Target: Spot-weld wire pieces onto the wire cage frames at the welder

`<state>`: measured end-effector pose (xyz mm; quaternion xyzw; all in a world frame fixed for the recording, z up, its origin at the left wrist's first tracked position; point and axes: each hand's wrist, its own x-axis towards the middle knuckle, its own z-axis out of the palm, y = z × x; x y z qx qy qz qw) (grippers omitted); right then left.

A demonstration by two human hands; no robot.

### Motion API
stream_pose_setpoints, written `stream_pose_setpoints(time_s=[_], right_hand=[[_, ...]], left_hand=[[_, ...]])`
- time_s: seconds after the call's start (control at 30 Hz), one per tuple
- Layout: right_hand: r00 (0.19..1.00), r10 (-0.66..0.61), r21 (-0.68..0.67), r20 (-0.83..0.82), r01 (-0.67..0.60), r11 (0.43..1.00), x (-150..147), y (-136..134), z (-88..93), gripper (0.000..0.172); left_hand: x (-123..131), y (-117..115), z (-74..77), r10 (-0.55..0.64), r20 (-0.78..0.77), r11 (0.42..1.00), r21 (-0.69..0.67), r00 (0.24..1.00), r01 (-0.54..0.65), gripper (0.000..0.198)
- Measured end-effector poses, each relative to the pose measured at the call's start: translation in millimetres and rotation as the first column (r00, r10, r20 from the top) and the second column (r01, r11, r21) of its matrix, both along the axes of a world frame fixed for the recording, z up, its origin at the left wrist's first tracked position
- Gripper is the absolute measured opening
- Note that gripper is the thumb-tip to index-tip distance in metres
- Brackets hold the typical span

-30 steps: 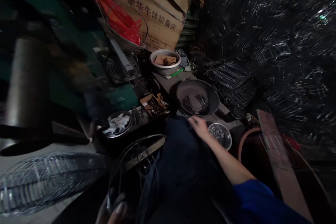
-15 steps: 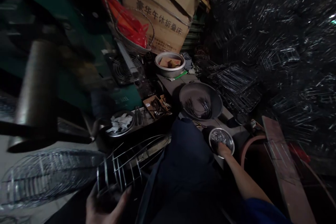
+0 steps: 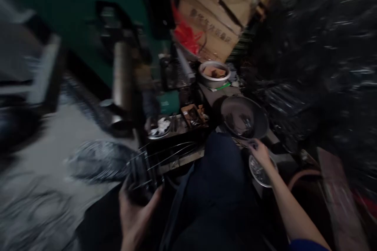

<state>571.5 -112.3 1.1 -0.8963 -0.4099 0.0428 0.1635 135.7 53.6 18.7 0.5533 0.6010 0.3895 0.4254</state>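
My left hand [image 3: 138, 213] is wrapped around the near end of a wire frame [image 3: 151, 166] of bent metal rods, low in the view. My right hand [image 3: 260, 153] is over the far rim of a small metal bowl [image 3: 266, 185], with thumb and fingers pinched together. Motion blur hides what is between those fingers. Inside the bowl lie small shiny pieces [image 3: 259, 171], too blurred to name. Just beyond stands a wide grey pan [image 3: 261, 123] with thin dark wires [image 3: 245, 120] in it.
A press-like machine with a metal cylinder [image 3: 122, 76] stands left. A dish of white scraps [image 3: 161, 126] and an open small box [image 3: 193, 117] sit mid-view. Behind are a basin [image 3: 214, 83] and a cardboard box [image 3: 212, 27]. Dark wirework [image 3: 318, 59] is piled right.
My right hand has risen out of the metal bowl and moved toward the pan, fingers now pinched. My left hand still grips the wire frame. The view has swung left.
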Motion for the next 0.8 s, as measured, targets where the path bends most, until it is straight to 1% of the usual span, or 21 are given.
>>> stream_pose_setpoints(time_s=[0.03,0.07,0.1,0.13,0.17,0.23,0.27,0.3,0.33,0.37,0.4,0.5,0.57,0.7,0.8], right_hand=[[0.990,0.125,0.105,-0.068,-0.117,0.987,-14,25,16.9,0.022],[0.954,0.278,0.208,-0.114,-0.251,0.945,-33,50,34.3,0.022],[0.893,0.435,0.275,-0.120,-0.391,0.878,-55,75,51.5,0.022],[0.821,0.562,0.333,-0.101,-0.505,0.797,-78,98,67.6,0.021],[0.737,0.672,0.377,-0.073,-0.603,0.703,-102,118,81.5,0.020],[0.559,0.829,0.394,-0.015,-0.759,0.519,-143,150,100.3,0.019],[0.483,0.876,0.390,0.015,-0.809,0.439,-160,162,104.6,0.020],[0.426,0.904,0.380,0.042,-0.843,0.380,-172,172,105.7,0.021],[0.392,0.918,0.369,0.066,-0.864,0.343,-181,181,104.3,0.022],[0.379,0.922,0.357,0.081,-0.875,0.328,-187,187,101.2,0.022],[0.380,0.920,0.343,0.091,-0.880,0.330,-191,192,97.2,0.023],[0.402,0.910,0.298,0.096,-0.884,0.359,-194,202,85.3,0.024],[0.409,0.906,0.272,0.112,-0.889,0.367,-195,205,79.9,0.025],[0.411,0.892,0.247,0.191,-0.899,0.361,-201,212,75.7,0.031],[0.409,0.883,0.281,0.230,-0.897,0.342,-206,218,77.8,0.031]], left_hand=[[2,-2,1.8,-0.024,0.005,0.999,0.030,1.000,0.024,0.094],[3,-3,3.8,-0.041,0.018,0.998,0.050,0.999,0.040,0.090],[4,-3,6.1,-0.051,0.028,0.996,0.071,0.998,0.049,0.088],[5,-3,8.5,-0.060,0.041,0.994,0.090,0.997,0.056,0.086],[5,-2,11.0,-0.065,0.049,0.993,0.105,0.997,0.060,0.085],[2,-1,16.3,-0.062,0.049,0.991,0.120,0.997,0.056,0.085],[0,0,19.0,-0.056,0.045,0.991,0.125,0.997,0.050,0.086],[-3,1,21.2,-0.047,0.040,0.991,0.128,0.998,0.041,0.086],[-5,1,22.9,-0.039,0.037,0.991,0.133,0.999,0.034,0.086],[-7,2,23.7,-0.033,0.037,0.990,0.138,0.999,0.027,0.086],[-9,3,23.7,-0.031,0.039,0.989,0.144,0.999,0.025,0.086],[-12,8,19.6,-0.029,0.049,0.989,0.144,0.998,0.021,0.086],[-10,11,15.8,-0.017,0.056,0.990,0.137,0.998,0.009,0.085],[-4,15,12.2,0.043,0.056,0.991,0.127,0.997,-0.050,0.083],[-2,17,13.3,0.066,0.097,0.991,0.111,0.993,-0.077,0.084]])
